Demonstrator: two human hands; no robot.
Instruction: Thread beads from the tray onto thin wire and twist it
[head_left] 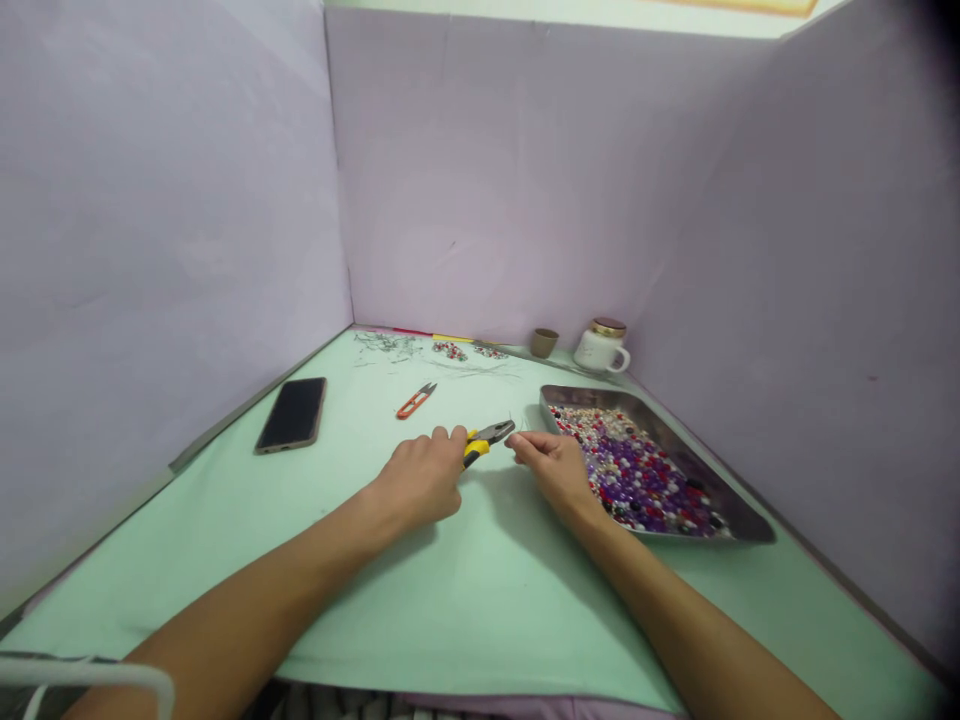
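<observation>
My left hand (424, 470) is wrapped round the yellow and black handles of a pair of pliers (492, 434), whose metal jaws point right. Close to the jaw tips, the thumb and fingers of my right hand (553, 468) are pinched together. A thin wire (511, 418) shows faintly at the jaws and runs close to my right fingertips; its full length is too fine to make out. Just right of my right hand lies a metal tray (720, 470) of mixed beads (637, 480), purple, red, white and black.
Orange thread snips (415, 402) and a phone (292, 415) lie to the left. Wire pieces (390, 346) and small beaded pieces (450, 351) lie at the back. A small brown cup (544, 343) and a lidded white mug (600, 347) stand back right. Pale walls enclose the table.
</observation>
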